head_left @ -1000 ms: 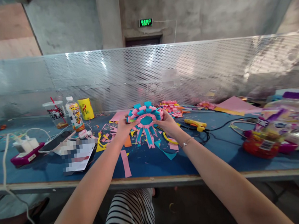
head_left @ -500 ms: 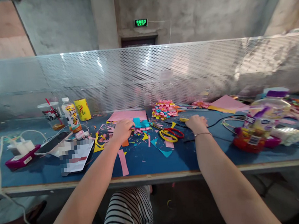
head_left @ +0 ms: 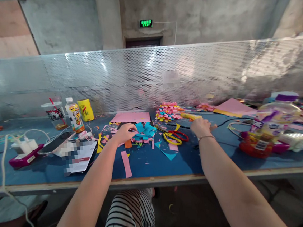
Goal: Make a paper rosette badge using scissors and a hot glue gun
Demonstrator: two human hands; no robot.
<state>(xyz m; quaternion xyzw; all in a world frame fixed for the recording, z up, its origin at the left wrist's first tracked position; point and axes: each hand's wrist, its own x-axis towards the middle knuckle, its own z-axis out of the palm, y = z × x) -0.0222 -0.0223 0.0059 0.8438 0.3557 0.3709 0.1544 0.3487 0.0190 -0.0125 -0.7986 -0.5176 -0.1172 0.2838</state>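
Paper rosette point(head_left: 144, 131): I see it lying flat on the blue table point(head_left: 146, 164), just ahead of centre; blue and pink folded strips fan out round it, with pink tails on the near side.
Left hand point(head_left: 125, 132): my fingers are curled and closed on the rosette's left edge, pinning it to the table.
Right hand point(head_left: 201, 126): closed round the handle of the yellow glue gun point(head_left: 191, 116), whose nozzle end sticks out to the left beyond my knuckles; a thin bracelet sits on the wrist.
Scissors point(head_left: 176, 136): yellow and red handles, lying between my two hands, apart from both.
Pink sheet point(head_left: 131, 117): flat, just behind the rosette.
Pile of folded strips point(head_left: 167, 111): pink, blue and yellow, behind the scissors near the perforated screen point(head_left: 147, 77).
Scraps: loose pink, yellow and blue offcuts lie scattered around the rosette.
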